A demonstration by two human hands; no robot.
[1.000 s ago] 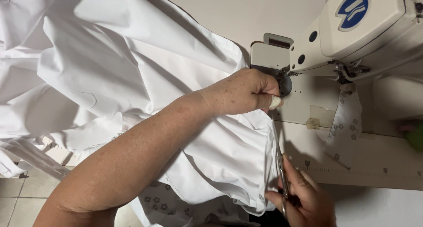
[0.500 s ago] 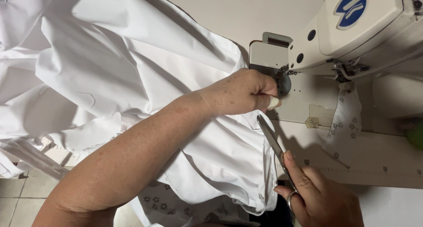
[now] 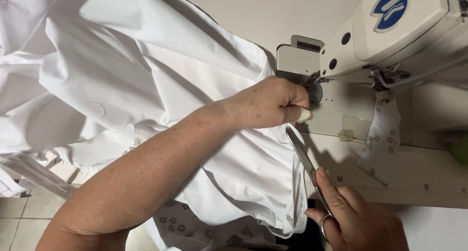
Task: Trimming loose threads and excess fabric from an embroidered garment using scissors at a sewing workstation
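Landmark: the cream-coloured industrial sewing machine (image 3: 390, 41) with a round blue badge is standing at the upper right of the view; every place below is told from it.
Left hand: the left hand (image 3: 265, 105) is lying just left of the machine's needle end; its fingers are closing into a pinch on the edge of the white cotton fabric (image 3: 146, 85), the taped fingertip nearly touching the machine's dark round knob (image 3: 314, 91).
Right hand: the right hand (image 3: 358, 219) is sitting below the machine, gripping the steel scissors (image 3: 304, 161); a finger is passing through the ring handle; the blades are pointing up toward the pinched edge, nearly together.
Fabric: the white cloth is spreading in loose folds left of the machine and hanging down under the left forearm.
Other: a strip of white star-printed cloth (image 3: 382, 139) is hanging beneath the machine's arm.
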